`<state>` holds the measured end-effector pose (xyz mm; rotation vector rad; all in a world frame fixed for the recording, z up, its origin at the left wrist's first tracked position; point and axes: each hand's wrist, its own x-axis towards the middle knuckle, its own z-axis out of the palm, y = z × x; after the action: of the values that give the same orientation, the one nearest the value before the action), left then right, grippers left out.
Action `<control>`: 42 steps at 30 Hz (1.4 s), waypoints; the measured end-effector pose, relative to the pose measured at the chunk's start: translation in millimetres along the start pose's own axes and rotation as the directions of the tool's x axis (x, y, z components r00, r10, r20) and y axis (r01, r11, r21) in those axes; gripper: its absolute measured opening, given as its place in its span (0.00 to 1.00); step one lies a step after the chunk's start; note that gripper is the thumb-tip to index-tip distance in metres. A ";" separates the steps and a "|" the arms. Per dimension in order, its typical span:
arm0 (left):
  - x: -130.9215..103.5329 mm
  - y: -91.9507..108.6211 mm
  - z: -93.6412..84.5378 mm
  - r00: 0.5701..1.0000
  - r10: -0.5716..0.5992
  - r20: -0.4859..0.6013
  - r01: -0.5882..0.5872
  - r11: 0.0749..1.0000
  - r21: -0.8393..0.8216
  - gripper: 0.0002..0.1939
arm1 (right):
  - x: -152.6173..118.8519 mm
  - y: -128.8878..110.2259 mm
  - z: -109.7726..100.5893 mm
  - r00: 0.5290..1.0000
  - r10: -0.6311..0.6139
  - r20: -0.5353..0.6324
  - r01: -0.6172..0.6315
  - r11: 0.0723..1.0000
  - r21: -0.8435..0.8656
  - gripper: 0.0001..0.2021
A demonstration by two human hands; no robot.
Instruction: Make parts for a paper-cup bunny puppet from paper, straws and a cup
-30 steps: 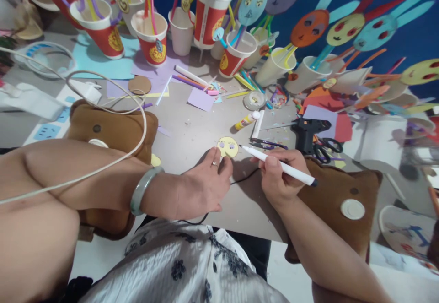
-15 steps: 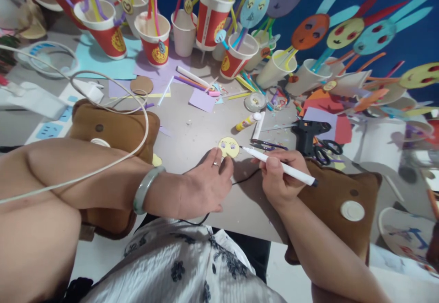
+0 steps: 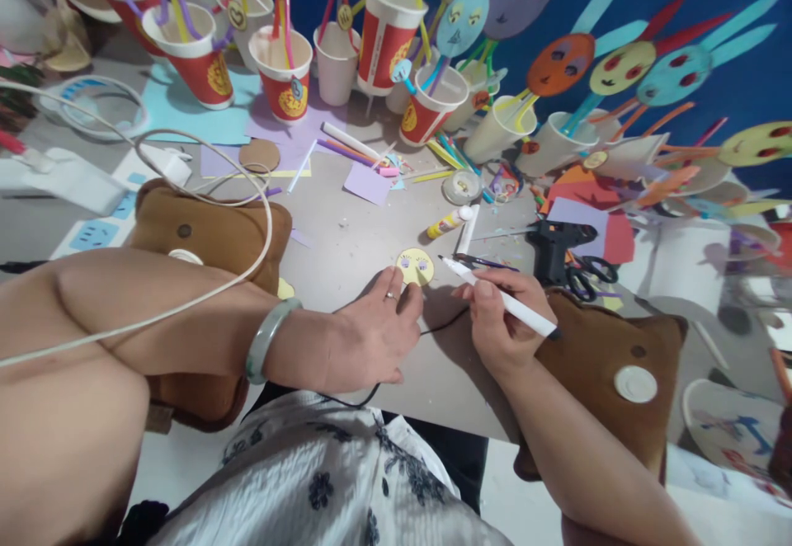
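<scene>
A small yellow paper circle (image 3: pixel 415 265) with two drawn eyes and lashes lies flat on the grey table. My left hand (image 3: pixel 379 327) rests palm down, its fingertips pressing the circle's lower left edge; the fingers are stretched out. In my right hand (image 3: pixel 504 315) is a white marker (image 3: pixel 511 303), gripped like a pen. The marker's dark tip points left, just beyond the circle's right edge and apart from it. Behind the marker lie scissors (image 3: pixel 476 261) with dark blades and a yellow glue stick (image 3: pixel 449 223).
Brown cushions (image 3: pixel 204 224) lie under both forearms. A black glue gun (image 3: pixel 560 245) sits to the right. Paper cups (image 3: pixel 281 76) with straw-and-paper figures line the back. A white cable (image 3: pixel 269 224) crosses over my left arm. Purple paper (image 3: pixel 367 183) and straws lie mid-table.
The marker tip has shifted slightly right and up, a little farther from the yellow circle. My left hand stays on the circle; the whole view has shifted slightly.
</scene>
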<state>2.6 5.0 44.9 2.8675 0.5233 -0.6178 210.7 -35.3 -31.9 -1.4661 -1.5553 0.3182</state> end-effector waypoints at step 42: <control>2.7 3.0 16.2 0.994 -0.010 -0.111 0.014 0.999 0.032 0.36 | -2.0 0.9 -0.8 0.998 -0.056 0.023 0.058 0.993 -0.100 0.08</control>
<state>0.0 -0.6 29.5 2.9447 0.5514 -0.4755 211.6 -37.2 -33.0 -1.4964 -1.6464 0.2250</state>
